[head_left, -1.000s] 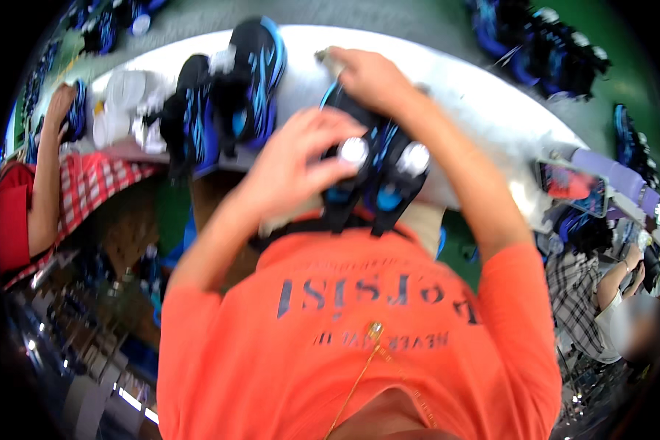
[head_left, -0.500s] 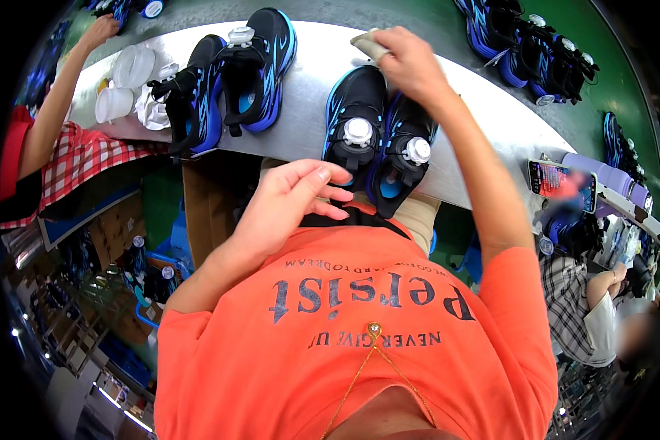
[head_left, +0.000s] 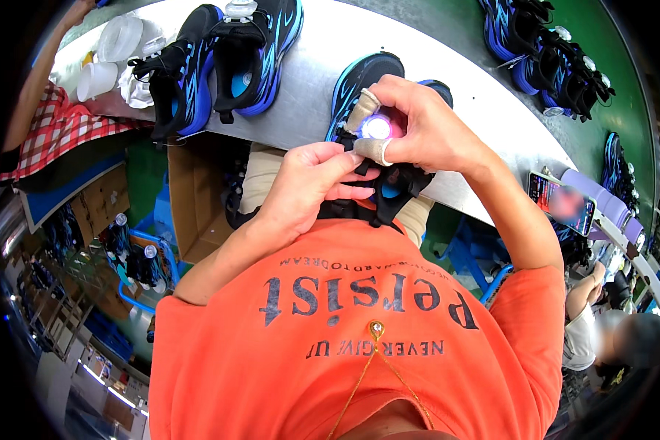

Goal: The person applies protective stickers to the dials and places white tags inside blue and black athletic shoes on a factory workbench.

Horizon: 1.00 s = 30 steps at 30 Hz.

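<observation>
Right hand (head_left: 429, 128): beige covers (head_left: 363, 110) on some of its fingers, which are bent round the round dial (head_left: 377, 127) on the left shoe (head_left: 374, 66) of the near pair. Dial is lit, white with blue and pink glow. Can't tell if they clamp the dial or just sit around it.

Left hand (head_left: 319, 176): thumb and forefinger drawn together at the black tab (head_left: 363, 166) just below the dial; contact area partly hidden, can't tell if the tab is pinched.

Left shoe is at the near edge of the desk (head_left: 312, 110), toe pointing away from the person, opening toward the orange shirt (head_left: 359, 301). Right shoe (head_left: 397, 187) just beside it, mostly under the right hand.

Second pair of shoes (head_left: 198, 73) to the left on the desk, same black/blue, toes also away. Further left: clear tub (head_left: 121, 38), white cup (head_left: 95, 81), crumpled white wrapping (head_left: 136, 92). Co-worker's arm (head_left: 42, 66) at far left, above a red checked cloth (head_left: 59, 136).

Cardboard box (head_left: 187, 198) below desk level, left of the person's legs. Phone (head_left: 561, 204) off to the right, propped beside a purple object (head_left: 605, 194). More shoes (head_left: 535, 55) upper right, past the desk.
</observation>
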Available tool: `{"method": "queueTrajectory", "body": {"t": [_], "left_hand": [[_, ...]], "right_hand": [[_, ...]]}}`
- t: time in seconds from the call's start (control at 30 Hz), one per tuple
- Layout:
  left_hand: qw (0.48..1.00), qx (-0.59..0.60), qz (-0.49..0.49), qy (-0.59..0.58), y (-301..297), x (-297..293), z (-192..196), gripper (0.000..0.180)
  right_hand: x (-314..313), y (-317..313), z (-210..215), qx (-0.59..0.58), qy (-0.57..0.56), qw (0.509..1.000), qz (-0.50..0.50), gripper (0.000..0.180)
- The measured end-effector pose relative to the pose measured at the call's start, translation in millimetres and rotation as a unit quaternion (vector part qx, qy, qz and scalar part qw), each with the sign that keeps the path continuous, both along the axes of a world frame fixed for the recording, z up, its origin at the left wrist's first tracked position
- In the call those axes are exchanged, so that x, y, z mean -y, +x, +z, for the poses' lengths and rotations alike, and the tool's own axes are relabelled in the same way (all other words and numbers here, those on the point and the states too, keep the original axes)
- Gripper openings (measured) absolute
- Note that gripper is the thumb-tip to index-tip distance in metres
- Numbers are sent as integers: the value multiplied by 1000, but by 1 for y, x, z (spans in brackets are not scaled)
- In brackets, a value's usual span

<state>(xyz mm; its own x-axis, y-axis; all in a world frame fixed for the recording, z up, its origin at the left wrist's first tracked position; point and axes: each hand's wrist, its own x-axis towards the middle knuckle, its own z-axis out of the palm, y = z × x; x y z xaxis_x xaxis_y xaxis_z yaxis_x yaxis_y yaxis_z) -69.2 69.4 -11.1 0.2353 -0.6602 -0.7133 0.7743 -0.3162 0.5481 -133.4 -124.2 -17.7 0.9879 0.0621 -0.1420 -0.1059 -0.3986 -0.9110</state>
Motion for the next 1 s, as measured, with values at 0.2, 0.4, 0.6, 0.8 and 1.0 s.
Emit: {"method": "queueTrajectory", "body": {"t": [0.2,0.4,0.6,0.8,1.0], "left_hand": [[1000,-10,16,3,-2,-1,-2,26],[1000,-13,25,-8,-3,0,1,23],[1000,-9,26,0,-5,-1,-1,22],[1000,9,9,4,-2,8,1,23],[999,-47,2,-8,4,6,7,28]], "right_hand": [[8,-3,18,-48,16,999,12,30],[-7,-17,29,-10,-200,978,-52,23],[4,-10,31,23,-231,973,14,17],[3,-15,12,111,-272,956,-3,14],[69,-47,5,8,-34,957,-288,18]]}}
